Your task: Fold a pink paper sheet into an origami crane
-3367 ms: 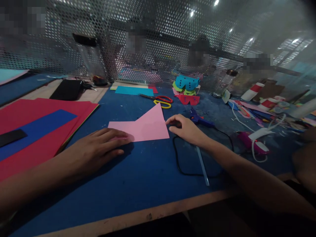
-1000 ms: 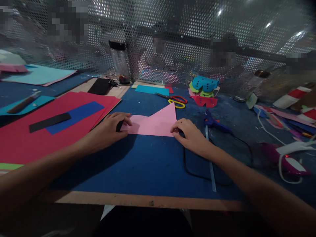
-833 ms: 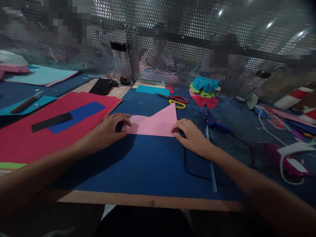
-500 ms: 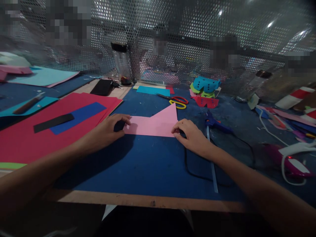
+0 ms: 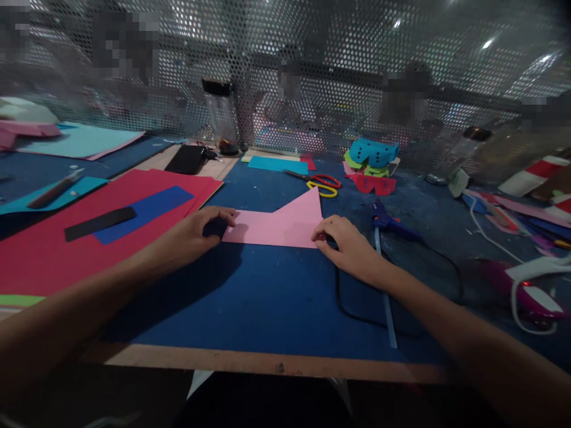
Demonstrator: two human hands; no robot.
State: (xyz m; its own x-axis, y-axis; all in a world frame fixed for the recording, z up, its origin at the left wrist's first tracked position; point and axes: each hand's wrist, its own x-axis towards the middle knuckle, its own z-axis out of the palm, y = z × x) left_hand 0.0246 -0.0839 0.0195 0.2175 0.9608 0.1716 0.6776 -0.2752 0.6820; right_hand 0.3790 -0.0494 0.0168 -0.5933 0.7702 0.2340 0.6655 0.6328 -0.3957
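Note:
A pink paper lies lengthwise on the blue tabletop, with a pointed flap rising from its right half. My left hand holds its left end, the index fingertip on the paper and the thumb by the lower corner. At the right end, my right hand pinches the edge between thumb and bent fingers. Just behind the flap lie scissors with red and yellow handles. A blue glue gun rests beyond my right hand, and a clear glue stick runs from it under my right forearm.
Red sheets bearing blue and black strips are at left, near a knife. Cut paper masks are stacked behind. A jar stands by the perforated metal screen. Cables and a purple device are at right.
The view has shifted very slightly. Both hands stay at the two ends of the pink paper, with no other clear change.

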